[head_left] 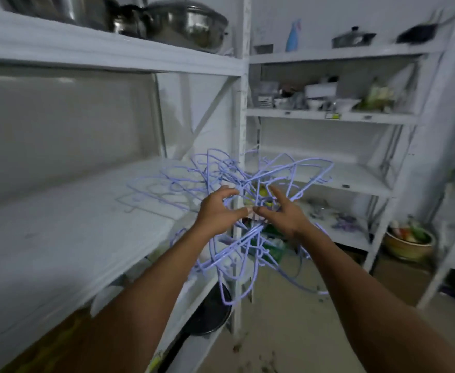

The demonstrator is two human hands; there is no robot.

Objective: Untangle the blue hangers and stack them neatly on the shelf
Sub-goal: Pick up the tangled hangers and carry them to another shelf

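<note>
Landmark: one white post [240,117], the upright at the corner of the shelving.

Left of the post, one broad shelf [59,224] carries a few flat hangers [151,189] near its post end. Blur prevents a count. Above them, on the top board left of the post, stand three pots [186,22]. Low beside the post, under the shelf, lies one pan [207,313].

The left hand [218,214] is just left of the post, its fingers curled into the wires of one tangle [275,170] of blue hangers. The tangle hangs in the air across the front of the post, off the shelf. Its hangers cannot be counted. It screens the lower boards behind it.

The right hand [283,214] is just right of the post, with thumb and bent fingers hooked into the same tangle.

Further right of the post, high up: one bottle [293,36], one lidded pot [353,39] and one dark pan [417,32]. One bowl [409,243] sits on the floor, far right.
</note>
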